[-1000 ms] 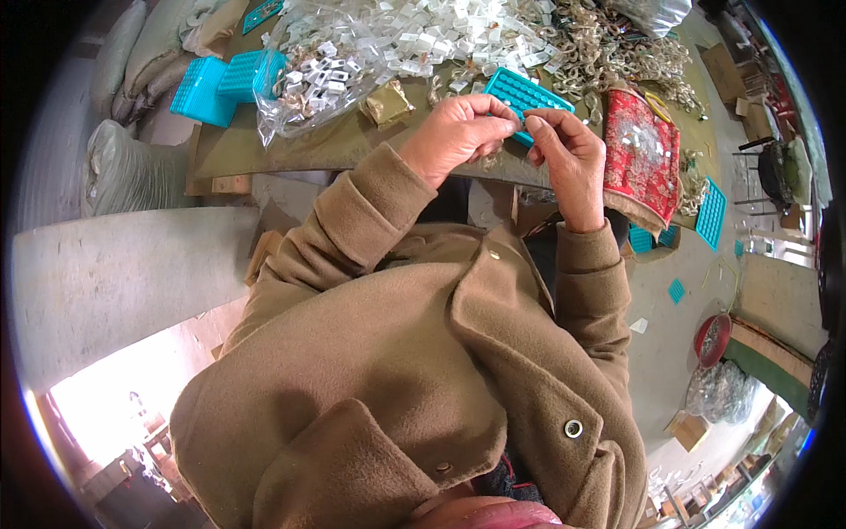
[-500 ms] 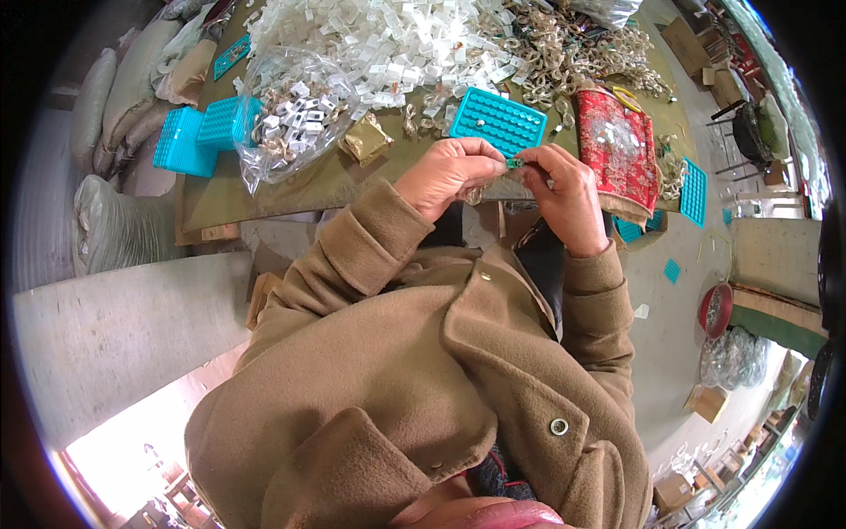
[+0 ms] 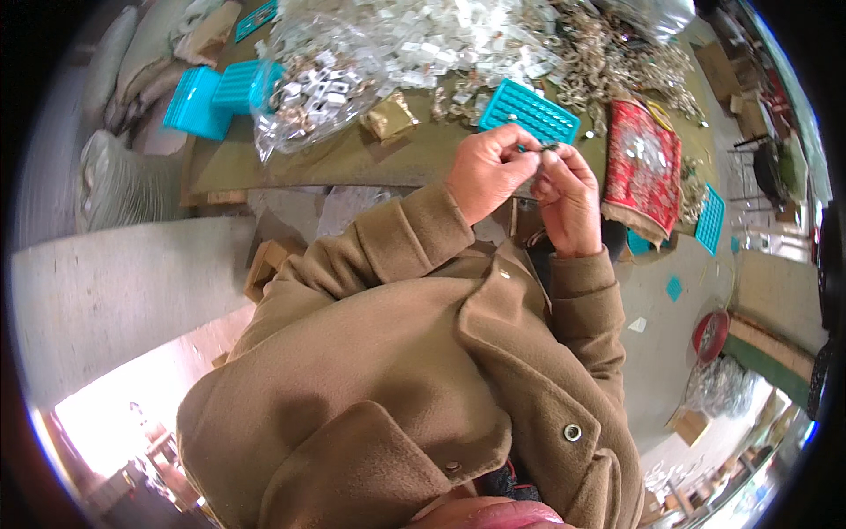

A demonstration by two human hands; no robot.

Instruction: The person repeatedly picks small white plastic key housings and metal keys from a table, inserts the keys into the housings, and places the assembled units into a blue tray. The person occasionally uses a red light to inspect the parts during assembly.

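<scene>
My left hand (image 3: pixel 492 175) and my right hand (image 3: pixel 571 196) meet above the table's near edge, fingertips pinched together. Between them is a small dark-green piece (image 3: pixel 549 148), mostly covered by the fingers, its kind too small to make out. Just behind the hands lies a turquoise tray (image 3: pixel 533 113) with rows of cells and a small pale part on it. To the right a red patterned cloth (image 3: pixel 641 181) carries a scatter of small clear pieces. A gold packet (image 3: pixel 389 117) lies left of my hands, beside a clear plastic bag (image 3: pixel 284 132) of white rectangular parts.
Across the back of the table (image 3: pixel 352 167) spreads a heap of white translucent pieces (image 3: pixel 441 40). Bundled tan wires (image 3: pixel 608 57) are piled at the back right. Stacked turquoise trays (image 3: pixel 199 104) stand at the left, near full sacks (image 3: pixel 132 181). A red basin (image 3: pixel 710 337) is on the floor.
The view has shifted, so the table's things sit farther right. Both hands have turned and drawn closer together, covering more of the green piece, which showed brighter before.
</scene>
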